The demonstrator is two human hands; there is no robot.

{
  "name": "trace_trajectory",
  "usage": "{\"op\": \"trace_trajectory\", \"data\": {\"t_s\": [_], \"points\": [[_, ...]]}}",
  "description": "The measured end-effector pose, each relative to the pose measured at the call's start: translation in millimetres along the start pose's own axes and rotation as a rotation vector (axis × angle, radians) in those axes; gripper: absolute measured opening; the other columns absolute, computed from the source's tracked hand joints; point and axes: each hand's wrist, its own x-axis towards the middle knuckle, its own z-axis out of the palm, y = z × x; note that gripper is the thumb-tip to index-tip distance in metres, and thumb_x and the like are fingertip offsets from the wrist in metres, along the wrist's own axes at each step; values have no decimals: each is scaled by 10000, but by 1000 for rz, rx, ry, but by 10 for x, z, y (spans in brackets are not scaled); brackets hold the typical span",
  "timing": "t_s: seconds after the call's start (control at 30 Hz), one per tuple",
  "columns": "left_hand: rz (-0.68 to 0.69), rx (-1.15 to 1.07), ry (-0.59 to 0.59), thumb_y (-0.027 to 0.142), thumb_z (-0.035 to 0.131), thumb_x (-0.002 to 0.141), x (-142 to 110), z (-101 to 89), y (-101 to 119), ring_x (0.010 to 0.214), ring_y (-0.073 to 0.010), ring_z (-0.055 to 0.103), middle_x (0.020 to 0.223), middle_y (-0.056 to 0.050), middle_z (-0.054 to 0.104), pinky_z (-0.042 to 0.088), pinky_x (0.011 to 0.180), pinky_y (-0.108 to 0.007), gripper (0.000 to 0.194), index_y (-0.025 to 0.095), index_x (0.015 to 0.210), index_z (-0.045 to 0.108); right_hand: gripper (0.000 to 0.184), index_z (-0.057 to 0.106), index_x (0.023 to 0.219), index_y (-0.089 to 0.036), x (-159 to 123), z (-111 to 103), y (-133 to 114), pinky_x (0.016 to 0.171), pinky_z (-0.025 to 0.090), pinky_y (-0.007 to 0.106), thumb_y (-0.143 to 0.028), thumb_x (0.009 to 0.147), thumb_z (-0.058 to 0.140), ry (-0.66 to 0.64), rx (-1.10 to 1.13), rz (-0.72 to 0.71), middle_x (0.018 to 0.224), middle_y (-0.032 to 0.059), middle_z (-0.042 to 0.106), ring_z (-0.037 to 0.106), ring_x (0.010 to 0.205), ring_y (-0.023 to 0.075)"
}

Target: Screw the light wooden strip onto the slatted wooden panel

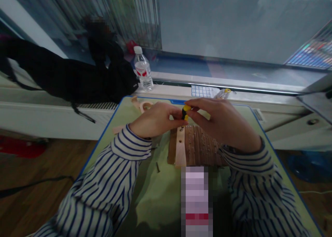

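Observation:
A short yellow and black screwdriver (pixel 185 112) stands roughly upright between my two hands; its tip is hidden. My right hand (pixel 216 117) is closed in a pinch around its top and right side. From the left, my left hand (pixel 162 117) pinches at its side and lower end. Just below lies a pale wooden strip (pixel 181 149) with holes, resting along the left part of a brown block of layered corrugated cardboard (pixel 201 143). A screw (pixel 157 167) lies loose on the table, left of the block.
The green table (pixel 153 202) has a blue edge. Light wooden pieces (pixel 145 106) lie at its far left. Beyond, on the sill, stand a water bottle (pixel 143 69) and a black bag (pixel 85 78). A crumpled clear plastic bag (pixel 223 93) sits right of them. A pixelated patch covers the near middle.

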Motion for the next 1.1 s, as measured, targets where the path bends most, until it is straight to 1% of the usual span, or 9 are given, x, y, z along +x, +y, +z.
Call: {"op": "trace_trajectory", "data": {"t_s": [0.1,0.23,0.4,0.5,0.63,0.73,0.87,0.97,1.1], "points": [[-17,-11,-7,381,592,836,1,0,-15,639,-113,549,692,23,660,334,586,-227,251,161,859,712,311,613,1179,-180,0,31,23,874,503,348,-273,924,462,5,34,-17,1121,43,692,656,994,186],[13,-21,28,390,600,833,0,14,-42,633,-110,549,673,28,650,338,590,-223,249,167,831,709,289,630,1150,-172,-1,61,45,872,500,328,-246,920,471,29,72,-22,1100,43,699,654,989,173],[16,-16,57,364,644,804,1,30,-32,628,-105,556,692,29,660,337,587,-219,207,167,825,706,252,634,1113,-165,-4,64,20,772,513,281,-217,903,504,53,100,-8,1036,37,709,665,895,152],[25,7,67,325,642,805,1,26,-15,594,-98,532,641,36,632,318,564,-214,172,163,796,699,243,626,1107,-165,-11,61,-7,703,508,260,-225,903,509,50,111,20,983,40,707,660,829,145],[40,28,76,301,644,798,-7,7,-13,572,-93,520,593,41,598,300,555,-212,155,158,760,690,221,621,1089,-171,-4,80,-35,692,491,257,-217,904,508,58,109,24,985,47,696,647,812,144],[34,23,65,297,635,800,-18,-11,-16,592,-98,542,624,35,625,307,567,-215,150,161,766,690,211,618,1082,-169,9,108,-50,707,482,257,-217,907,512,62,99,18,985,49,692,644,818,144],[35,34,48,292,624,803,-28,-28,-28,607,-105,566,630,30,640,313,577,-220,150,162,758,686,211,608,1091,-168,18,130,-68,687,479,241,-236,913,517,60,111,23,966,41,689,649,814,137],[45,34,46,297,615,811,-29,-27,-40,619,-107,580,646,22,654,316,579,-220,162,162,752,683,203,611,1076,-170,16,130,-74,707,479,246,-255,918,516,69,108,23,961,38,688,650,821,135],[49,40,48,277,617,802,-27,-27,-34,649,-116,597,698,2,681,327,589,-224,146,160,765,696,208,606,1073,-164,7,138,-77,664,483,238,-258,908,521,71,110,40,926,31,685,649,787,131]]}}
